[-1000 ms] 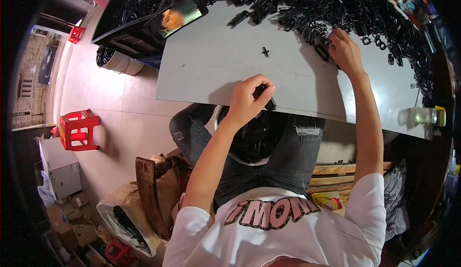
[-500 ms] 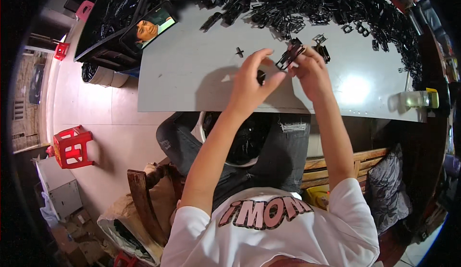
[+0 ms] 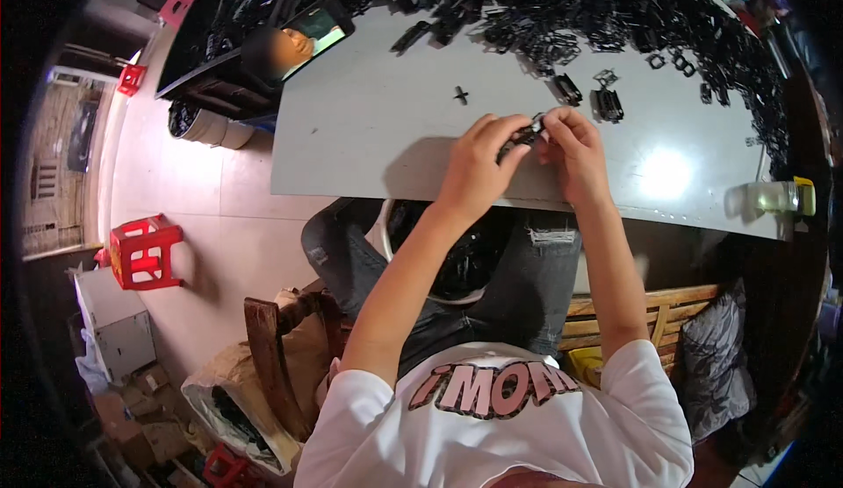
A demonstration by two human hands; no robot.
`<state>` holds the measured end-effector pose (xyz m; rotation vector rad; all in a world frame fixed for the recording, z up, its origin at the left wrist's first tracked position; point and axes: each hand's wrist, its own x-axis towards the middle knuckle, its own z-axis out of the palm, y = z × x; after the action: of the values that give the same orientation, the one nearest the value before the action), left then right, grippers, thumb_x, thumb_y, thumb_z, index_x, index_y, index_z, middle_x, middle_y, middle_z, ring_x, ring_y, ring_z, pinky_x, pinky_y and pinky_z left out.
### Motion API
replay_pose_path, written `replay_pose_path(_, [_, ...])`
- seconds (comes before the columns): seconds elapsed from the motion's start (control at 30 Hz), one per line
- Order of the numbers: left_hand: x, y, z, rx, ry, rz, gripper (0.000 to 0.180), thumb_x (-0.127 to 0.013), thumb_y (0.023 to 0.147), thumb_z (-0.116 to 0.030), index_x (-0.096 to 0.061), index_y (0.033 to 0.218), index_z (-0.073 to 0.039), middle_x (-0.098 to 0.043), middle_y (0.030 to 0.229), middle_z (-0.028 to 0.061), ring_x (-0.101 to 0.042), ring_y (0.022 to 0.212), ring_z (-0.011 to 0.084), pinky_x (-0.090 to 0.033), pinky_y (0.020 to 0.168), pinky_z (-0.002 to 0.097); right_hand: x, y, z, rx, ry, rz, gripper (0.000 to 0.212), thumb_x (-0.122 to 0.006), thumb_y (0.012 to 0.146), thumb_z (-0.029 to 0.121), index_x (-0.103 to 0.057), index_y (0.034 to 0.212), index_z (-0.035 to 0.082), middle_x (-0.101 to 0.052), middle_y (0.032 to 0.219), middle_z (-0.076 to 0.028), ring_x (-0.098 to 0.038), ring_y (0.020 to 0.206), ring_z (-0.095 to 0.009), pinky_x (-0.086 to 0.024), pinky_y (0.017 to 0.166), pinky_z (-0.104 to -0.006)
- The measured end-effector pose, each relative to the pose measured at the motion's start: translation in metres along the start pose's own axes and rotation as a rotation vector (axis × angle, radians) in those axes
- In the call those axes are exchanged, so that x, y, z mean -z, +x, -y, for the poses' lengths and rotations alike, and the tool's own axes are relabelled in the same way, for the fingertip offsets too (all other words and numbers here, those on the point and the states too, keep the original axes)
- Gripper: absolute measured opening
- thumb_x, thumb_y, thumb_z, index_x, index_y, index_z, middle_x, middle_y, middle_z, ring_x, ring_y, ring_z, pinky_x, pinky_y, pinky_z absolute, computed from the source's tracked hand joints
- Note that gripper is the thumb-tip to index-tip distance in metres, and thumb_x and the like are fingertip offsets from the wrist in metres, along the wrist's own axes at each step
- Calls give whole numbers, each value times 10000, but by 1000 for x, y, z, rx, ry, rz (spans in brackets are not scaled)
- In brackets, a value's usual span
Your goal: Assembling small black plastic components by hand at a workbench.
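My left hand (image 3: 483, 161) is closed around a small black plastic part (image 3: 520, 139) above the near part of the grey table. My right hand (image 3: 577, 147) is pinched at the far end of the same part, where a small frame-like black piece (image 3: 538, 123) shows between the fingertips. Whether these are one piece or two is too small to tell. Just beyond my right hand lie a black stacked piece (image 3: 569, 90) and a ribbed black block (image 3: 608, 104). A small cross-shaped black part (image 3: 461, 95) lies beyond my left hand.
A heap of black plastic parts (image 3: 544, 14) covers the far side of the grey table (image 3: 351, 137). A phone (image 3: 316, 36) leans at the back left. A clear jar (image 3: 773, 197) stands at the right edge. Between my legs sits a bucket of black parts (image 3: 457, 255); a red stool (image 3: 147, 253) stands left.
The black stacked piece has left my right hand and lies on the table. Both hands have come together on the small black part. The whole view has shifted slightly.
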<state>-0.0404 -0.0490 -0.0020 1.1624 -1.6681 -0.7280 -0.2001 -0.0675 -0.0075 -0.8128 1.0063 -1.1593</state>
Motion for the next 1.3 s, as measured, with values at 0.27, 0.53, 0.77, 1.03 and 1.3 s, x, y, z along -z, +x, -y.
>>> replay_pose_path(0.27, [3, -7, -6, -10, -12, 93, 277, -675, 790, -54, -600, 1056, -73, -620, 909, 93, -618, 751, 227, -489, 669, 326, 13, 4, 3, -6, -178, 33, 87, -559, 922, 156, -534, 879, 84, -529, 687, 31, -506, 576, -47, -374, 466, -193])
replay_pose_path(0.53, [-5, -1, 11, 305, -245, -11, 189, -709, 780, -143, -611, 849, 2, -611, 740, 110, -563, 637, 193, -439, 582, 301, 14, 17, 21, 600, -1217, 9, 72, -619, 841, 58, -599, 904, 27, -554, 753, -45, -494, 536, -106, -387, 494, -243])
replay_pose_path(0.77, [-3, -10, 12, 310, -251, -47, 190, -679, 817, -167, -643, 818, 20, -627, 684, 62, -548, 528, 148, -439, 540, 277, -9, -24, 7, 588, -1247, -109, 139, -601, 805, 7, -598, 938, 48, -558, 921, -76, -574, 642, -224, -454, 560, -315])
replay_pose_path(1.03, [1, -11, 3, 380, 66, 188, 215, -673, 816, -192, -657, 929, -9, -671, 755, 87, -607, 532, 171, -467, 537, 309, 6, 3, 0, 786, -1207, -28, 121, -568, 809, -6, -625, 904, 43, -585, 1002, -97, -591, 649, -276, -478, 608, -355])
replay_pose_path(1.3, [1, -11, -6, 316, 380, 116, 231, -673, 801, -239, -586, 939, -75, -660, 719, 107, -636, 694, 319, -480, 627, 404, 26, 37, 25, 678, -1313, -283, 281, -602, 791, -13, -596, 1059, 72, -574, 943, -114, -569, 690, -246, -463, 651, -333])
